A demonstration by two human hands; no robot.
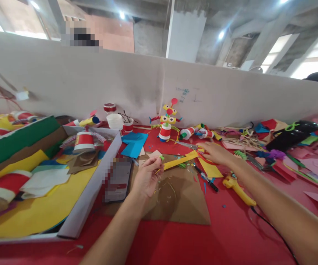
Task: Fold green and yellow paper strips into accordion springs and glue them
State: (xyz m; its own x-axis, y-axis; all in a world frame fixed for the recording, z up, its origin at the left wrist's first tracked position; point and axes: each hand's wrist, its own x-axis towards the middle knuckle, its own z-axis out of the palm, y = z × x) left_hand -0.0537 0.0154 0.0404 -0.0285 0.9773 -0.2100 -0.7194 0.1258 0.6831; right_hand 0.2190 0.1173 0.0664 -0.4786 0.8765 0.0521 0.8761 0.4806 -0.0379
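My left hand [147, 177] is closed in a pinch over a brown cardboard sheet [181, 198], gripping the end of a long yellow paper strip [179, 161] that runs up to the right. My right hand [214, 152] reaches further out over the red table, its fingers curled on the red handles of scissors [194, 147] whose metal blades point left. A small green paper coil [182, 165] lies just below the strip. A yellow glue gun [239, 191] and a black pen [207, 179] lie between my arms.
A white tray [92, 184] of coloured paper sheets and red-and-white paper cups fills the left. A phone [118, 179] lies by the tray. A paper-cup robot figure [166, 123] stands at the white partition wall [148, 84]. Paper scraps, sticks and a black object [291, 136] crowd the right.
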